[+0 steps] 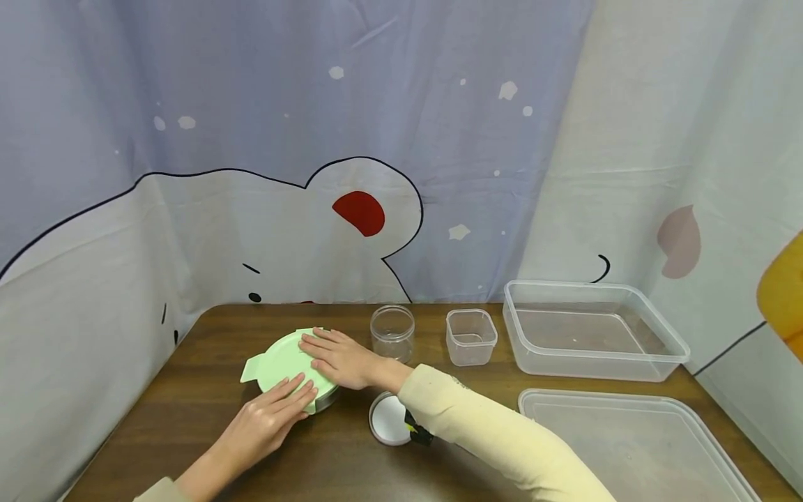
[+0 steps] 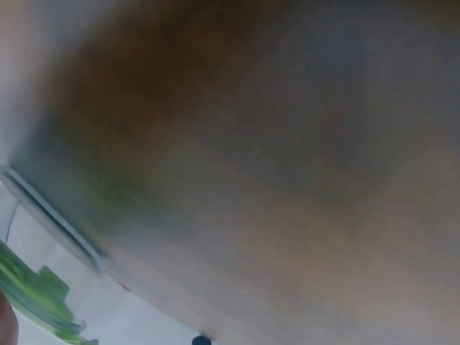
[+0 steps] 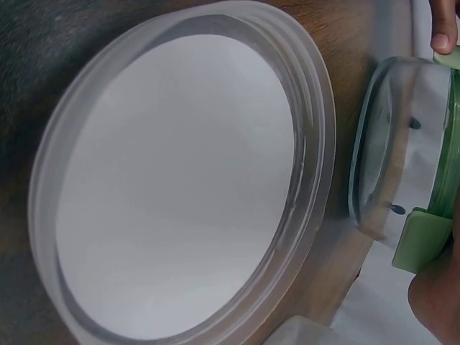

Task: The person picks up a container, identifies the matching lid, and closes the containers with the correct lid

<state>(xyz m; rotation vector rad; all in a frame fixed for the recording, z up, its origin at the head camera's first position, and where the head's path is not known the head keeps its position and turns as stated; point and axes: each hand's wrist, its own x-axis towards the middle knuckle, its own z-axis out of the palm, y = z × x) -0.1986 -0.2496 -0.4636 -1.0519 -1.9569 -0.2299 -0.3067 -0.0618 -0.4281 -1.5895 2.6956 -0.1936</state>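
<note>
A pale green snap lid sits on a round clear glass container at the left of the table. One lid flap sticks outward on the left side; another flap appears near the right hand in the right wrist view. My right hand lies over the top and right part of the lid with its fingers extended. My left hand touches the near edge of the lid, fingers stretched out. Much of the left wrist view is blurred, with part of the green rim at its lower left.
A round white-centred lid lies under the right forearm, beside a black item. Behind stand a clear round jar, a small square tub and a large rectangular box. A large flat lid lies at the front right.
</note>
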